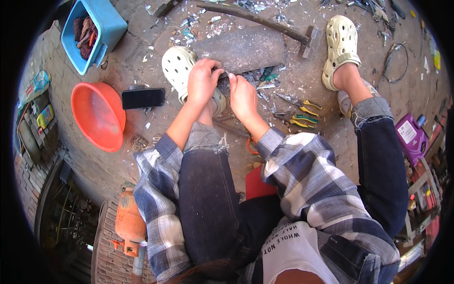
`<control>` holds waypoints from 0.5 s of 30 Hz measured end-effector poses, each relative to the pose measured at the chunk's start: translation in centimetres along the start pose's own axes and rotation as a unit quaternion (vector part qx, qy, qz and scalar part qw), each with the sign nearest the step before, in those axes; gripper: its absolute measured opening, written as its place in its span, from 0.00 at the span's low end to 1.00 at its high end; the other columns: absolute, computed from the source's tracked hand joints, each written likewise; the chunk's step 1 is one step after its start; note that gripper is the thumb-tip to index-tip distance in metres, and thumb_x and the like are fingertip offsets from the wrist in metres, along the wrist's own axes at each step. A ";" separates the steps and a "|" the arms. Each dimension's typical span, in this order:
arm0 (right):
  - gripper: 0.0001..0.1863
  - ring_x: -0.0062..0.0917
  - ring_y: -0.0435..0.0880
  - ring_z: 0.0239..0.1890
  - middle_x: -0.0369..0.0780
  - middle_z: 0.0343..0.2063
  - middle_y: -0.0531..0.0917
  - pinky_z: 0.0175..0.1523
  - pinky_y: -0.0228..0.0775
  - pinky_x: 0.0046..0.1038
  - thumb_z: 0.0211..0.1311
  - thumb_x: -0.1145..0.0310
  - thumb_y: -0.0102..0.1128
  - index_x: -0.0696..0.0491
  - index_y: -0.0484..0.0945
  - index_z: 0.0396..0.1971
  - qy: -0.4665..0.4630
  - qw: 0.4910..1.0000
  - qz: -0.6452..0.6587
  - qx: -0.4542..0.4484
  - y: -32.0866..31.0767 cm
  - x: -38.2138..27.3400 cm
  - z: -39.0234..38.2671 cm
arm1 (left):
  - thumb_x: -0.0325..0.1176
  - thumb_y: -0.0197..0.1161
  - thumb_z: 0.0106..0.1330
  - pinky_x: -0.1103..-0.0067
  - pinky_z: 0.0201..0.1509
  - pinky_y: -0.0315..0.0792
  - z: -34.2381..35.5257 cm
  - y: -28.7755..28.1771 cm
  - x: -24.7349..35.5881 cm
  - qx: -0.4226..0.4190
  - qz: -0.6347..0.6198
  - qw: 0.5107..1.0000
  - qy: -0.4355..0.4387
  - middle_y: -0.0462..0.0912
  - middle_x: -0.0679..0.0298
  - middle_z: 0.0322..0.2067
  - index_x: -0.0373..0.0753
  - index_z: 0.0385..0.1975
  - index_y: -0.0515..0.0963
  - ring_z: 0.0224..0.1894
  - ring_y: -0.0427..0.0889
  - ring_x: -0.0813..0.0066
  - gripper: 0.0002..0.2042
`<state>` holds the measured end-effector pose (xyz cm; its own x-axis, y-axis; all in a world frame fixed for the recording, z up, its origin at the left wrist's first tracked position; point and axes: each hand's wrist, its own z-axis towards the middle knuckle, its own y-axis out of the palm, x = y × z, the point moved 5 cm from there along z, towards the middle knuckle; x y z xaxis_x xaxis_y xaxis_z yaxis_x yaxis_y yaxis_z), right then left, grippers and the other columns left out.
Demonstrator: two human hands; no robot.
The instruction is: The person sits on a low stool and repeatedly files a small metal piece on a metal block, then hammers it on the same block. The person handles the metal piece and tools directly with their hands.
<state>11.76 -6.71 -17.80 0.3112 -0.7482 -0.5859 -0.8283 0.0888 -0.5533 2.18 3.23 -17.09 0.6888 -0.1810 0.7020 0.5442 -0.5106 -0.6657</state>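
Note:
My left hand (202, 81) is closed over the near edge of a flat, worn slab (246, 48), beside my cream clog (178, 68). Just to its right, my right hand (243, 97) pinches with thumb and forefinger. The fingertips of both hands nearly meet over something thin and small that I cannot make out. Right of my right hand lie two pairs of pliers, one with yellow-and-black handles (308, 108) and one with green-and-yellow handles (302, 121). A long-handled hammer (309, 41) rests across the far right end of the slab.
On the left are a black phone (143, 98), a red basin (97, 117) and a blue bucket (113, 26) with dark rags. An orange gas cylinder (130, 220) stands lower left. A purple jug (412, 138) is at right. Broken scraps (189, 33) litter the ground.

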 end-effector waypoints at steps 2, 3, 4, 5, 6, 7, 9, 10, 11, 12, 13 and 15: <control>0.23 0.53 0.78 0.30 0.54 0.23 0.79 0.35 0.68 0.48 0.69 0.54 0.42 0.58 0.74 0.25 0.002 1.000 -0.012 0.000 -0.1 -0.1 0.1 | 0.25 0.65 0.50 0.68 0.39 0.71 0.1 0.1 0.1 0.002 -0.001 1.000 0.001 0.78 0.56 0.27 0.34 0.25 0.79 0.34 0.77 0.55 0.04; 0.23 0.53 0.78 0.30 0.54 0.23 0.79 0.35 0.68 0.48 0.69 0.54 0.42 0.58 0.74 0.25 0.003 1.000 -0.017 -0.001 0.0 -0.2 0.1 | 0.25 0.65 0.50 0.68 0.39 0.71 0.1 0.0 0.1 0.001 0.001 1.000 0.003 0.78 0.56 0.27 0.34 0.25 0.79 0.34 0.77 0.55 0.04; 0.23 0.53 0.78 0.30 0.54 0.23 0.79 0.35 0.68 0.48 0.69 0.54 0.42 0.58 0.74 0.25 0.001 1.000 -0.016 -0.002 0.0 -0.4 0.1 | 0.25 0.65 0.50 0.68 0.40 0.71 0.1 -0.1 0.1 0.000 0.003 1.000 0.005 0.78 0.56 0.27 0.34 0.25 0.78 0.34 0.77 0.55 0.04; 0.23 0.53 0.78 0.30 0.54 0.23 0.79 0.36 0.68 0.48 0.70 0.54 0.42 0.58 0.74 0.25 -0.001 1.000 -0.014 -0.003 0.0 -0.5 0.2 | 0.25 0.65 0.50 0.68 0.40 0.71 0.1 -0.2 0.1 0.000 0.005 1.000 0.006 0.78 0.56 0.27 0.34 0.25 0.78 0.34 0.77 0.55 0.04; 0.23 0.52 0.79 0.30 0.54 0.23 0.79 0.36 0.68 0.48 0.70 0.54 0.41 0.58 0.74 0.25 -0.003 1.000 -0.014 -0.003 0.0 -0.5 0.3 | 0.25 0.65 0.50 0.68 0.40 0.71 0.1 -0.2 0.1 0.000 0.003 1.000 0.007 0.78 0.56 0.27 0.34 0.25 0.78 0.35 0.77 0.55 0.04; 0.23 0.52 0.79 0.31 0.54 0.24 0.79 0.36 0.68 0.48 0.70 0.54 0.41 0.58 0.74 0.26 -0.003 1.000 -0.017 -0.004 0.1 -0.5 0.4 | 0.25 0.65 0.50 0.68 0.40 0.71 0.1 -0.1 0.2 -0.001 0.001 1.000 0.008 0.78 0.55 0.27 0.34 0.25 0.78 0.35 0.77 0.55 0.04; 0.23 0.52 0.79 0.31 0.54 0.24 0.80 0.36 0.68 0.48 0.70 0.54 0.41 0.59 0.74 0.26 -0.004 1.000 -0.021 -0.006 0.1 -0.5 0.6 | 0.25 0.65 0.51 0.68 0.40 0.71 0.1 -0.1 0.2 -0.001 -0.002 1.000 0.007 0.78 0.55 0.27 0.34 0.25 0.78 0.35 0.77 0.55 0.04; 0.23 0.52 0.79 0.31 0.54 0.24 0.80 0.37 0.68 0.48 0.70 0.54 0.41 0.59 0.74 0.26 -0.004 1.000 -0.021 -0.005 0.1 -0.4 0.6 | 0.25 0.65 0.51 0.68 0.40 0.71 0.1 0.0 0.2 0.000 -0.003 1.000 0.005 0.78 0.55 0.27 0.34 0.25 0.78 0.35 0.77 0.55 0.04; 0.23 0.52 0.79 0.31 0.54 0.24 0.80 0.37 0.68 0.48 0.70 0.54 0.41 0.59 0.74 0.26 -0.005 1.000 -0.021 -0.004 0.0 -0.3 0.5 | 0.25 0.64 0.51 0.68 0.40 0.71 0.1 0.0 0.1 0.000 -0.004 1.000 0.004 0.78 0.55 0.27 0.34 0.25 0.78 0.35 0.77 0.55 0.04; 0.23 0.52 0.79 0.32 0.54 0.24 0.80 0.37 0.68 0.48 0.70 0.54 0.41 0.59 0.74 0.26 -0.005 1.000 -0.021 -0.004 0.0 -0.4 0.4 | 0.25 0.64 0.51 0.68 0.40 0.71 0.0 -0.1 0.0 0.004 -0.006 1.000 0.001 0.78 0.55 0.27 0.34 0.25 0.78 0.35 0.77 0.55 0.04; 0.23 0.52 0.79 0.31 0.54 0.24 0.80 0.37 0.68 0.48 0.70 0.54 0.41 0.59 0.74 0.26 0.002 1.000 -0.022 -0.008 0.0 -0.4 0.3 | 0.25 0.64 0.51 0.68 0.40 0.71 0.0 -0.1 -0.1 0.008 -0.007 1.000 -0.001 0.78 0.55 0.27 0.34 0.25 0.78 0.35 0.77 0.55 0.03; 0.23 0.52 0.79 0.31 0.54 0.24 0.80 0.37 0.68 0.48 0.70 0.54 0.41 0.59 0.74 0.26 0.017 0.999 -0.026 -0.015 0.0 -0.2 0.1 | 0.25 0.64 0.51 0.67 0.40 0.71 -0.1 -0.1 0.0 0.012 -0.009 1.000 -0.003 0.78 0.55 0.27 0.34 0.25 0.78 0.35 0.77 0.55 0.03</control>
<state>11.77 -6.47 -17.70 0.3392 -0.7727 -0.5365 -0.8249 0.0297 -0.5645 2.09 3.21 -17.02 0.6818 -0.1669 0.7123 0.5680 -0.4928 -0.6591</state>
